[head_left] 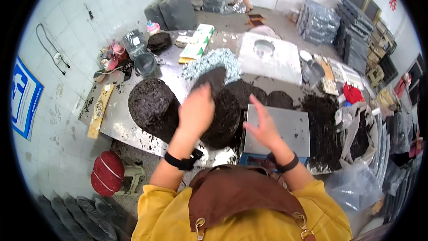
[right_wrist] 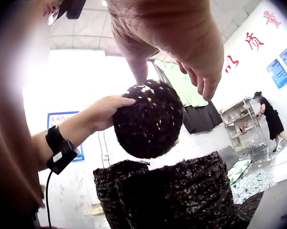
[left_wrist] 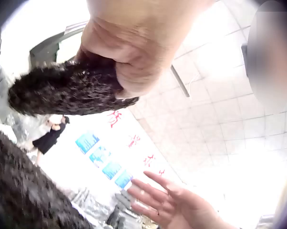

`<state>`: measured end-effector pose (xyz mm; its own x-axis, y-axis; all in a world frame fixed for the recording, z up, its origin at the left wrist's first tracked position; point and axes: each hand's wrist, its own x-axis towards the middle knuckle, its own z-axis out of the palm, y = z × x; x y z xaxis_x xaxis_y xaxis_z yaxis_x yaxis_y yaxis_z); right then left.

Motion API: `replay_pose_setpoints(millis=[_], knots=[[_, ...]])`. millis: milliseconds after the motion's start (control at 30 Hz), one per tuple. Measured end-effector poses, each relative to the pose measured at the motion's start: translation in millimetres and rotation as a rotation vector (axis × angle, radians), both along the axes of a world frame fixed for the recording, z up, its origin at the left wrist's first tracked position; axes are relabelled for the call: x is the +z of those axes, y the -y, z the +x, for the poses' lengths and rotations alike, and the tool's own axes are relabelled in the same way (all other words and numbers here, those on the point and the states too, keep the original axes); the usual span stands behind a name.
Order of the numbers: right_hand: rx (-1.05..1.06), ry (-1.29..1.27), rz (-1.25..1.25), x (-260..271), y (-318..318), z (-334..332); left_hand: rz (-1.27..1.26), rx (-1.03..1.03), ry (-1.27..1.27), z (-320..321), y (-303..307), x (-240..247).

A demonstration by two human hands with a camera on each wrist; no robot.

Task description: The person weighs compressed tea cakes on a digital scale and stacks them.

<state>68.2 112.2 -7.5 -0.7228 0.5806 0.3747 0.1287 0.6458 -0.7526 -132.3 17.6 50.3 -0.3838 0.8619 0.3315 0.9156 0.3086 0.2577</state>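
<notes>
In the head view my left hand [head_left: 196,111] grips a round, dark cake that looks like dried seaweed [head_left: 211,79] by its edge. The right wrist view shows this cake [right_wrist: 148,119] face-on, flecked with pale bits, the left thumb lying over its rim. It is raised above tall stacks of similar cakes [right_wrist: 177,191]. Two stacks stand near me: one left of the hand [head_left: 151,102], the other just under it [head_left: 223,120]. My right hand [head_left: 265,125] is over the flat metal plate of a scale [head_left: 285,129], fingers extended, holding nothing.
A heap of small pale-blue packets [head_left: 214,64] lies behind the stacks. Dark crumbs [head_left: 318,129] cover the table right of the scale. A plastic tub [head_left: 145,64] and a wooden strip [head_left: 100,111] are at left, a red-topped stool [head_left: 108,172] below. Someone in black [right_wrist: 272,117] stands far back.
</notes>
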Motion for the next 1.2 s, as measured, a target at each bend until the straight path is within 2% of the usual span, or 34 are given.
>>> replay_pose_setpoints(millis=[33, 100, 133, 167, 233, 267, 300, 367, 433, 467, 500, 567, 600, 633, 700, 733, 767, 867, 900, 933, 967, 1033, 1067, 1100, 1167, 1200], knots=[[-0.002, -0.133, -0.178, -3.1, -2.8, 3.4, 0.105, 0.047, 0.095, -3.4, 8.0, 20.3], [0.075, -0.382, -0.66, -2.2, -4.0, 7.1, 0.438, -0.002, 0.562, -14.4, 15.0, 34.1], [0.062, -0.505, -0.845, -2.5, -0.4, 7.0, 0.628, -0.159, 1.074, -14.5, 14.1, 24.0], [0.036, -0.515, -0.863, -10.7, -1.0, 10.1, 0.802, -0.31, 1.595, -11.9, 12.9, 14.1], [0.26, -0.782, -1.361, -30.7, -4.0, 20.7, 0.647, -0.324, 1.931, 10.3, 9.1, 1.0], [0.205, -0.845, -1.422, 4.6, 10.5, 19.4, 0.594, -0.332, 2.012, 24.0, 6.4, -10.0], [0.167, -0.863, -1.429, 2.0, 10.1, 27.3, 0.537, -0.339, 2.095, 35.6, 3.7, -22.5], [-0.005, -0.861, -1.308, -3.2, 6.7, 44.6, 0.434, -0.353, 2.165, 37.8, 1.7, -46.8], [-0.211, -0.823, -1.206, -9.5, -1.4, 78.4, 0.329, -0.633, 1.156, 29.4, 1.8, -66.4], [-0.282, -0.85, -1.118, -13.5, -4.7, 93.6, 0.086, -0.507, 0.397, 26.6, 9.5, -49.9], [-0.35, -0.87, -1.032, -18.1, -6.7, 106.9, -0.109, -0.366, 0.05, 35.0, 14.1, -42.6], [-0.512, -0.813, -0.839, -28.5, -10.3, 130.0, -0.381, -0.312, -0.089, 24.2, 18.4, -74.0], [-0.727, -0.371, -0.56, -29.1, -8.7, 142.9, -0.314, -0.31, -0.134, 20.3, 18.8, -85.9], [-0.818, -0.095, -0.55, -37.3, -6.3, 151.0, -0.321, -0.315, -0.132, 19.0, 17.2, -85.5], [-0.52, 0.273, 0.351, -61.6, -4.5, 160.0, -0.28, -0.376, -0.061, 15.0, 20.5, -79.1], [-0.379, 0.623, 0.369, -77.7, 2.3, 159.0, -0.244, -0.397, -0.046, 12.8, 19.0, -75.0], [-0.276, 0.749, 0.286, -91.3, 13.6, 157.8, -0.25, -0.379, -0.047, 7.9, 18.3, -74.0], [-0.278, 0.661, 0.194, -96.8, 18.7, 155.5, -0.242, -0.416, 0.08, -4.0, 17.2, -62.6], [-0.292, 0.555, 0.125, -92.7, 16.9, 154.2, -0.133, -0.38, 0.043, -9.0, 18.9, -58.1], [-0.311, 0.447, 0.055, -87.5, 15.6, 151.5, -0.066, -0.24, 0.042, -10.3, 18.8, -45.0], [-0.308, 0.442, 0.053, -77.1, 14.0, 147.0, 0.005, -0.104, 0.04, -10.8, 17.8, -28.7], [-0.262, 0.136, -0.332, -54.3, 7.5, 134.4, 0.293, 0.13, 0.544, -12.9, 17.0, -6.0], [-0.189, -0.108, -0.596, -51.6, 2.7, 124.9, 0.683, -0.102, 1.268, -5.7, 11.7, -6.9], [-0.191, -0.107, -0.593, -44.3, 0.2, 113.9, 0.684, -0.104, 1.271, 6.4, 7.1, -7.5], [0.105, -0.74, -1.257, -23.1, -2.3, 96.0, 0.615, 0.007, 1.787, 37.8, -5.8, -11.5], [0.044, -0.756, -1.312, -16.3, -3.2, 93.1, 0.545, 0.005, 1.85, 55.3, -11.8, -20.7]])
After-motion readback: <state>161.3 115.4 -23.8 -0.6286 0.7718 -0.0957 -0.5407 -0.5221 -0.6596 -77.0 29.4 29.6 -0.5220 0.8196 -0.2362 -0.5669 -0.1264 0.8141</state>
